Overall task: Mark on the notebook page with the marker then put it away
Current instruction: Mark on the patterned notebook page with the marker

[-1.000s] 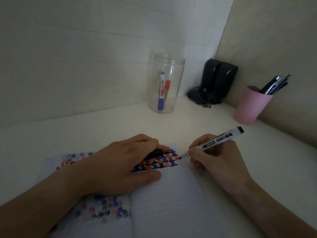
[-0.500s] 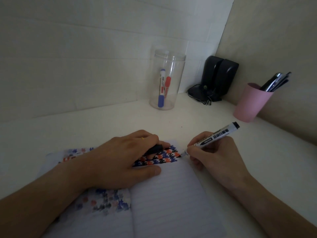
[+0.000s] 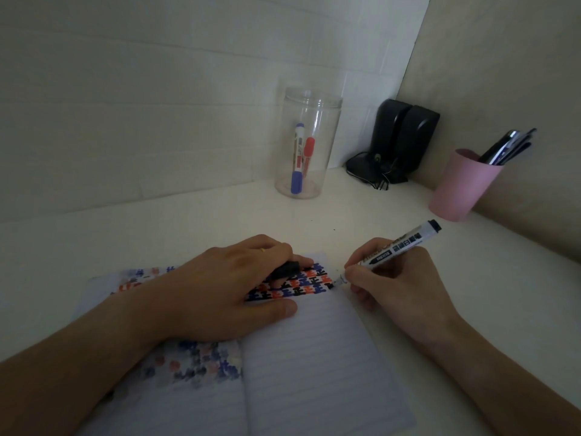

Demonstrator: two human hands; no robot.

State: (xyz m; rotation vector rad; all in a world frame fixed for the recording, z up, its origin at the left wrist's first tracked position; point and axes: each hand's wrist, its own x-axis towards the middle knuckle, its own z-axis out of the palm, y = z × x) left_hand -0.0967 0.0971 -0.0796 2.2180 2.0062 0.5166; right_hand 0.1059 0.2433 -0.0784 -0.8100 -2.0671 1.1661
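An open lined notebook (image 3: 314, 357) lies on the white desk in front of me, its top rows filled with red, blue and black marks. My right hand (image 3: 399, 284) grips a white marker with a black end (image 3: 399, 247), its tip touching the right page's top right edge. My left hand (image 3: 226, 294) lies flat on the notebook and pinches the marker's black cap (image 3: 284, 269) between its fingers.
A clear plastic jar (image 3: 306, 143) holding a blue and a red marker stands at the back by the wall. Two black speakers (image 3: 405, 136) with a cable fill the corner. A pink cup (image 3: 462, 184) of pens stands on the right.
The marker tip has shifted slightly along the right edge of the top rows. My left hand has stayed on the page. The view has tilted a little.
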